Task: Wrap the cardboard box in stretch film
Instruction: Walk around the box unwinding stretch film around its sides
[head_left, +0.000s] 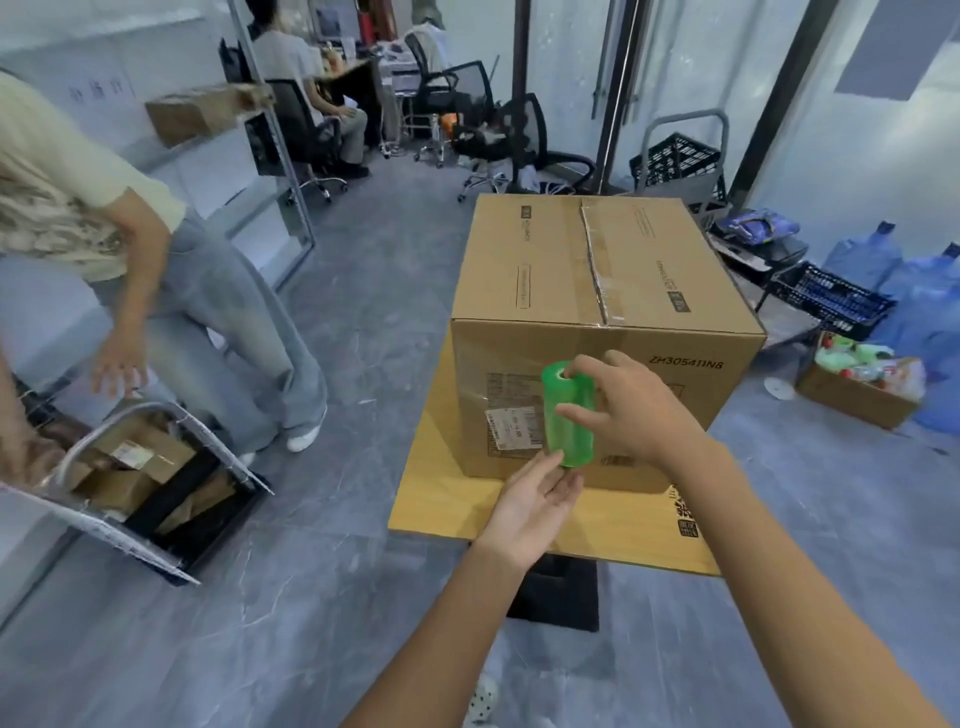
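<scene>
Right hand (631, 410) grips the green film roll (569, 415) mid-frame, left hand (535, 493) open underneath. The film might slip off the box (597, 270) if its end isn't anchored.

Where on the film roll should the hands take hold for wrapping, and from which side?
By its two ends, probably. The green film roll stands upright before the cardboard box, hollow core open on top, so a hand from above and one from below would let it spin. The right hand grips its right side; the left hand touches its bottom.
</scene>
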